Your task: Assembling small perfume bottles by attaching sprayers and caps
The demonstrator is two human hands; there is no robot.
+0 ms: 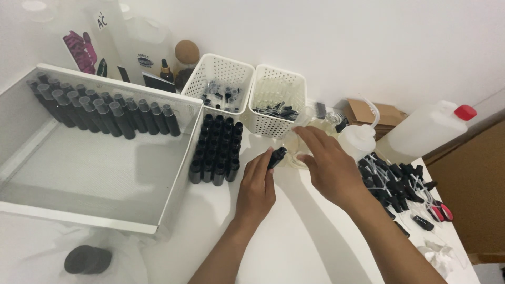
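My left hand (256,187) grips a small black bottle (276,157), tilted toward the right. Just to its right, my right hand (327,164) rests on a clear glass beaker of pale liquid (292,143), fingers spread over its rim. A block of several upright black bottles (215,151) stands on the white table directly left of my left hand. To the right of my right wrist lies a heap of black spray pump tops with thin white tubes (397,180).
A large white mesh tray (176,176) at the left holds a row of capped dark bottles (105,110) along its back. Two white perforated baskets (221,71) (279,79) stand against the wall. A white squeeze bottle (359,138) and a red-capped jug (428,129) stand at right.
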